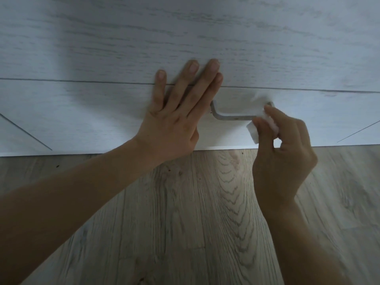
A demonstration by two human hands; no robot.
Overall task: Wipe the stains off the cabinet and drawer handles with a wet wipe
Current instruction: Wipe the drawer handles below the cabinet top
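Note:
A grey metal bar handle [230,117] sticks out from the white wood-grain drawer front [82,112] of the lowest drawer. My right hand [281,157] pinches a white wet wipe [257,120] and holds it wrapped round the handle's right end, which is hidden by the wipe. My left hand [176,112] lies flat with straight fingers on the drawer front, just left of the handle. Its fingertips reach over the seam onto the panel above.
A thin horizontal gap [61,80] separates the lower drawer from the white panel above [185,33]. Wood-pattern floor [195,212] runs below the drawer's bottom edge, with a few small dark specks on it. Both my forearms cross over the floor.

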